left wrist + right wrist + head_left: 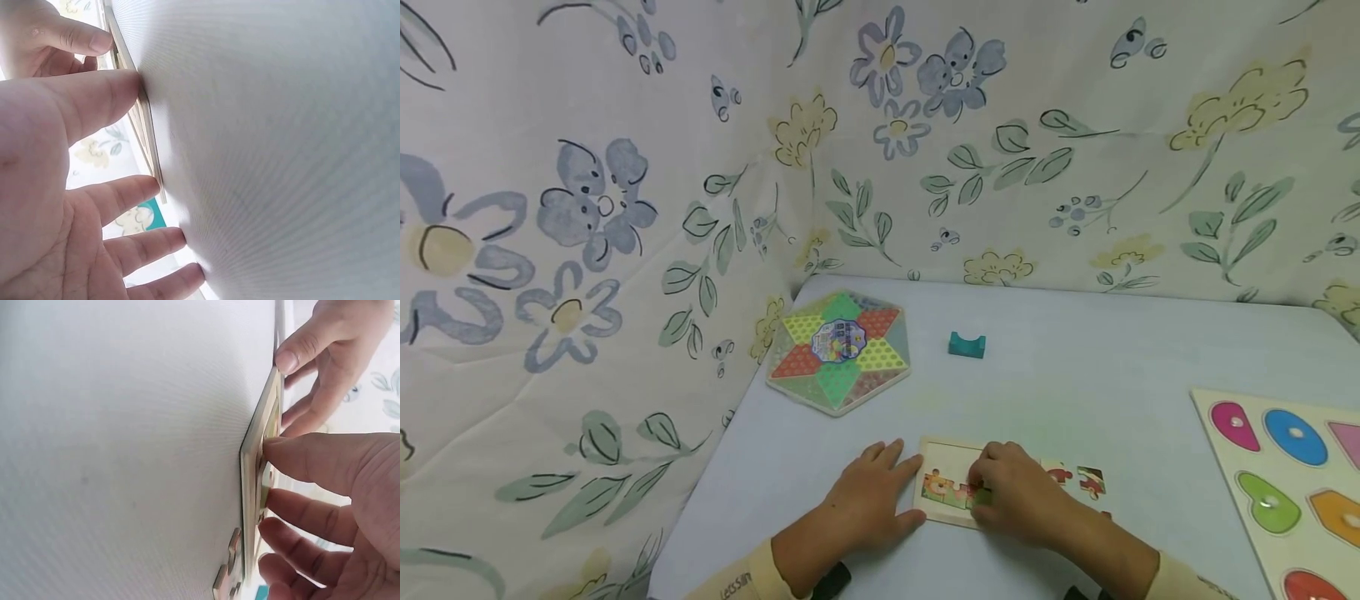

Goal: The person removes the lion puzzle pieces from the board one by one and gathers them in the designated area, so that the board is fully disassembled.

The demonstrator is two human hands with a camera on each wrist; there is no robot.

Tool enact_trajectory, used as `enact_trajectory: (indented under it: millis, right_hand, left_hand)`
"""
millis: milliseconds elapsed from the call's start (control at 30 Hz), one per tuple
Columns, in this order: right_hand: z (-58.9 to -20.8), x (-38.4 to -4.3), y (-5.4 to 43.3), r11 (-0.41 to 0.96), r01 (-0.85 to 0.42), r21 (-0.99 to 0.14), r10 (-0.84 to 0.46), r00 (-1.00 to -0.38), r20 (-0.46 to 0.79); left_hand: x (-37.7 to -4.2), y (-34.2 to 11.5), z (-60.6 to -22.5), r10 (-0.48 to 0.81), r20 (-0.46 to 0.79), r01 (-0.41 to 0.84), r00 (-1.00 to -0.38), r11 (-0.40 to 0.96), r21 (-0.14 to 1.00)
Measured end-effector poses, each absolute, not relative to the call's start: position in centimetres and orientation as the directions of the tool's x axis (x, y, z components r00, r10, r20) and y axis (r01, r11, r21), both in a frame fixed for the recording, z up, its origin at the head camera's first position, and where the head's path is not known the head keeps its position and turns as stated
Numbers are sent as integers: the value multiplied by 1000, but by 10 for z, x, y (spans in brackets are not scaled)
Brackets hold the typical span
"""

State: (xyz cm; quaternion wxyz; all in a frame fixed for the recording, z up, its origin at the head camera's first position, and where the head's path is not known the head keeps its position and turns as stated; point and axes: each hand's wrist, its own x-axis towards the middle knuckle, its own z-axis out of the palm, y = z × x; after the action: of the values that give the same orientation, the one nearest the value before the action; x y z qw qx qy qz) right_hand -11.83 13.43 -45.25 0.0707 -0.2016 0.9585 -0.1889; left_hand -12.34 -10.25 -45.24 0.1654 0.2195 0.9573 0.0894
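A shallow wooden jigsaw tray [951, 450] lies on the table, with joined picture pieces [938, 490] along its lower left. My left hand [872, 493] is spread at the tray's left side, thumb and index finger [128, 190] at its edge and the other fingertips down on the table. Over the tray's right half, my right hand [1018, 496] pinches a greenish jigsaw piece [265, 487] between thumb and fingers, low against the tray. That hand hides much of the tray. Loose jigsaw pieces [1091, 482] lie just right of it.
A hexagonal star-patterned Chinese checkers board [838, 387] lies at the back left. Behind the tray stands a small teal block [967, 345] with a curved notch. A knobbed shape-puzzle board [1262, 454] lies at the right edge. Floral cloth [1000, 208] hangs along the back and left.
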Motion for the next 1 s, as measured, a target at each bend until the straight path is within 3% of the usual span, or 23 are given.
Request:
enact_trajectory:
  millis: [333, 667, 1000]
  right_hand:
    - [-448, -115, 142, 846, -371, -383, -407, -913, -14]
    - [-433, -98, 181, 854, -364, -372, -364, -929, 73]
    - [-446, -71, 231, 920, -274, -281, -298, -954, -44]
  left_hand:
    - [-123, -99, -454, 458, -266, 403, -848, 884, 239]
    - [-123, -99, -454, 450, -282, 395, -847, 889, 232]
    - [-122, -101, -452, 453, -279, 394, -847, 886, 244]
